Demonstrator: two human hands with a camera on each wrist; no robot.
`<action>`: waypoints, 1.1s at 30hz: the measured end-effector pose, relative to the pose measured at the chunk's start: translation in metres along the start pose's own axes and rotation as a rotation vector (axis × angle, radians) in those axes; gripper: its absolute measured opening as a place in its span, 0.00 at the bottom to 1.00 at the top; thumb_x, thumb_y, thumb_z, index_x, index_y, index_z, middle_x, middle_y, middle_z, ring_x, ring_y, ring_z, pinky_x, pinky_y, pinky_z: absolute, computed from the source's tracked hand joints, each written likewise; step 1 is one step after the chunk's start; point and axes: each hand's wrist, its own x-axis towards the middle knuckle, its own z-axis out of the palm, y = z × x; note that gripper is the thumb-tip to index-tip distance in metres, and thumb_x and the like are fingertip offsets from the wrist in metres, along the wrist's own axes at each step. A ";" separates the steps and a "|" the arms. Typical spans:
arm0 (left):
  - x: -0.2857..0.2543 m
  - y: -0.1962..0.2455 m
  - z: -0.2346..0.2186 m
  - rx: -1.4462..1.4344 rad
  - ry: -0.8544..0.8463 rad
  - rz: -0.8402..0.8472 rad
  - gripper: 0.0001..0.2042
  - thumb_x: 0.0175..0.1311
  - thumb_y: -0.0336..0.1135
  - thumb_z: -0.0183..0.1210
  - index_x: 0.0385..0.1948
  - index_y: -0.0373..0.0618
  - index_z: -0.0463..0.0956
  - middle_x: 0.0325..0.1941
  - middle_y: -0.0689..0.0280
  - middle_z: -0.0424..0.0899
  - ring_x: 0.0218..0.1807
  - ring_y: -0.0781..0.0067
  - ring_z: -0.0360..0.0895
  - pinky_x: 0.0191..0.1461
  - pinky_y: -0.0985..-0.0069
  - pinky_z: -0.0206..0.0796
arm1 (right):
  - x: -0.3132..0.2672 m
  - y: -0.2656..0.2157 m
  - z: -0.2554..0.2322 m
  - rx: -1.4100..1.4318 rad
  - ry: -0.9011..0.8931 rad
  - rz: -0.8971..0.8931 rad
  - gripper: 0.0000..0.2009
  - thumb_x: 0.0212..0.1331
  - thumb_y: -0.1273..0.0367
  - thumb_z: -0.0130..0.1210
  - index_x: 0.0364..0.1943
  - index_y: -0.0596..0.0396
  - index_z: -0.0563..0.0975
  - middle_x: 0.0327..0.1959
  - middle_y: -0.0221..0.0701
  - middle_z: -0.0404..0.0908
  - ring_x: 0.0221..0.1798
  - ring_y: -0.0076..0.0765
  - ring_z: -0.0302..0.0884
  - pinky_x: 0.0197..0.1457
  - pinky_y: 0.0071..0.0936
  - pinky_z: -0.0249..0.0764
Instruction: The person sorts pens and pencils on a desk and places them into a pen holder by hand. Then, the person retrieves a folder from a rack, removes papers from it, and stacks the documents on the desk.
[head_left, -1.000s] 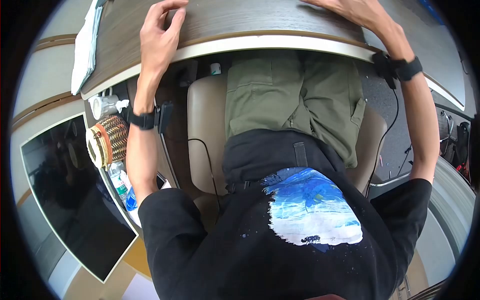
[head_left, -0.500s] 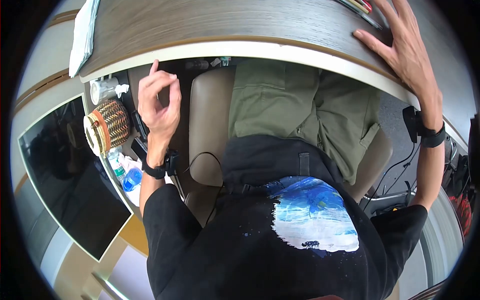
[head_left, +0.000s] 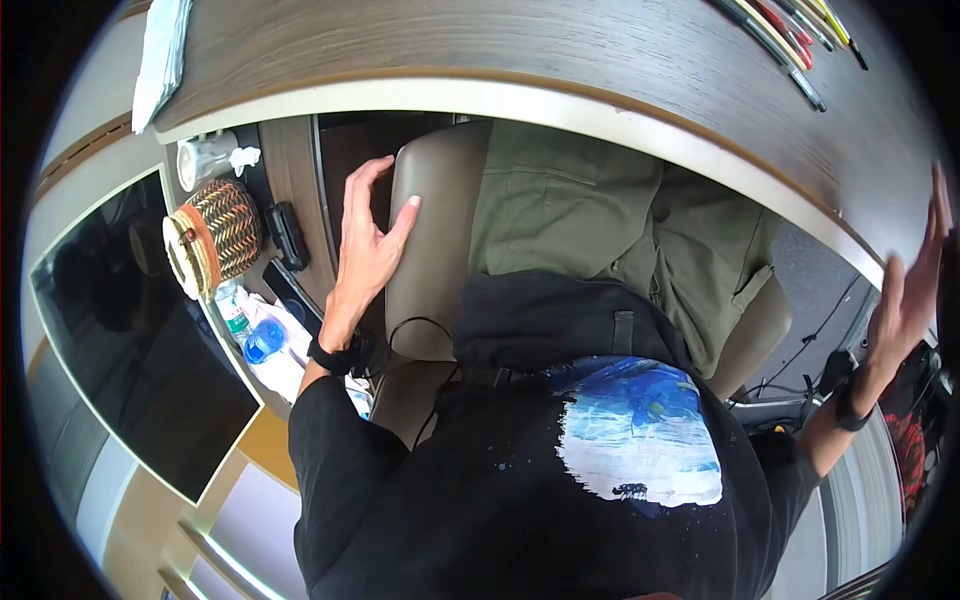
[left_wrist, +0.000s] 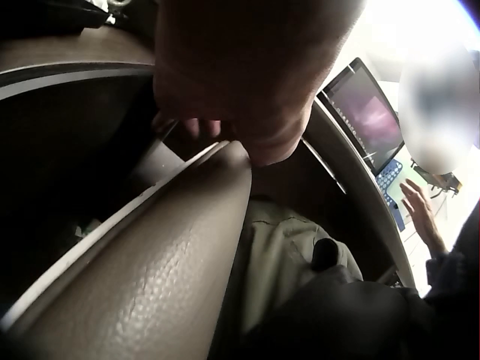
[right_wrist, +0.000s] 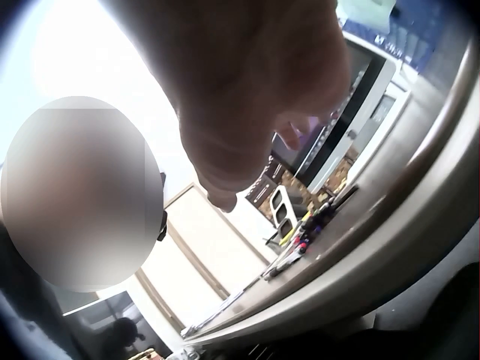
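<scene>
My left hand (head_left: 372, 235) is at the left edge of the brown chair seat (head_left: 432, 280), thumb and fingers spread apart. In the left wrist view its fingertips (left_wrist: 211, 129) hang right at the far end of the seat (left_wrist: 165, 262). Out at the right, my right hand (head_left: 908, 300) is raised by the desk edge (head_left: 862, 255), fingers extended, slightly blurred and holding nothing. Several pens (head_left: 770, 45) lie on the dark wood desk top (head_left: 450, 40), well left of that hand; the right wrist view shows the same pens (right_wrist: 304, 240).
To the left stand a woven basket (head_left: 225, 240), a white mug (head_left: 205, 160), a bottle with a blue cap (head_left: 263, 342) and a dark screen (head_left: 140, 340). White papers (head_left: 160, 60) lie on the desk's left end. A cable (head_left: 410, 322) loops over the seat.
My left hand has come down from the desk to the chair seat's edge. My right hand has moved off the desk top to the right, and the pens have come into view.
</scene>
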 end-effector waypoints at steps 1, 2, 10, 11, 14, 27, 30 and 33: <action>-0.006 -0.004 0.006 -0.113 -0.043 -0.124 0.26 0.74 0.33 0.68 0.71 0.43 0.71 0.61 0.52 0.84 0.68 0.50 0.81 0.77 0.57 0.70 | -0.021 -0.005 -0.005 0.093 0.071 0.049 0.30 0.80 0.66 0.56 0.81 0.62 0.66 0.81 0.54 0.70 0.85 0.57 0.64 0.88 0.55 0.58; -0.009 -0.004 0.010 -0.226 -0.092 -0.244 0.31 0.75 0.36 0.67 0.76 0.43 0.66 0.64 0.50 0.83 0.70 0.50 0.80 0.76 0.58 0.70 | -0.049 -0.007 -0.008 0.111 0.151 0.142 0.27 0.79 0.68 0.57 0.77 0.65 0.68 0.79 0.54 0.72 0.83 0.56 0.67 0.87 0.53 0.60; -0.023 0.008 0.022 -0.120 -0.169 -0.500 0.40 0.77 0.43 0.67 0.82 0.38 0.55 0.74 0.42 0.77 0.74 0.50 0.77 0.78 0.61 0.65 | -0.240 -0.064 0.039 0.229 -0.002 1.031 0.27 0.71 0.72 0.65 0.73 0.59 0.73 0.70 0.41 0.76 0.72 0.42 0.75 0.77 0.41 0.71; -0.023 0.007 0.023 -0.097 -0.167 -0.493 0.40 0.77 0.43 0.68 0.82 0.37 0.55 0.75 0.42 0.77 0.74 0.50 0.76 0.79 0.62 0.64 | -0.254 -0.073 0.049 0.295 -0.025 1.104 0.30 0.70 0.70 0.66 0.75 0.57 0.71 0.71 0.41 0.75 0.73 0.43 0.74 0.77 0.42 0.71; -0.023 0.003 0.027 -0.113 -0.158 -0.480 0.40 0.77 0.44 0.68 0.82 0.38 0.56 0.75 0.44 0.75 0.74 0.53 0.74 0.80 0.62 0.62 | -0.259 -0.099 0.062 0.147 -0.090 1.126 0.37 0.70 0.68 0.67 0.81 0.52 0.63 0.75 0.41 0.67 0.75 0.46 0.70 0.76 0.46 0.73; -0.026 0.008 0.007 -0.095 -0.200 -0.541 0.38 0.74 0.40 0.72 0.78 0.33 0.61 0.73 0.49 0.74 0.72 0.55 0.72 0.80 0.61 0.59 | -0.278 -0.165 0.058 0.297 -0.072 1.574 0.39 0.66 0.58 0.71 0.75 0.61 0.66 0.69 0.52 0.78 0.71 0.54 0.79 0.75 0.45 0.72; -0.038 -0.003 0.000 0.031 -0.206 -0.547 0.43 0.76 0.44 0.71 0.81 0.28 0.57 0.80 0.46 0.69 0.77 0.54 0.69 0.83 0.59 0.57 | -0.281 -0.173 0.052 0.316 -0.091 1.643 0.36 0.65 0.58 0.72 0.71 0.60 0.69 0.64 0.49 0.80 0.67 0.53 0.81 0.71 0.45 0.74; -0.051 -0.009 -0.009 -0.006 -0.199 -0.609 0.45 0.75 0.43 0.71 0.82 0.28 0.53 0.82 0.45 0.66 0.78 0.53 0.67 0.85 0.59 0.55 | -0.286 -0.181 0.045 0.222 -0.086 1.571 0.33 0.63 0.60 0.72 0.68 0.59 0.71 0.58 0.48 0.80 0.62 0.54 0.81 0.68 0.46 0.74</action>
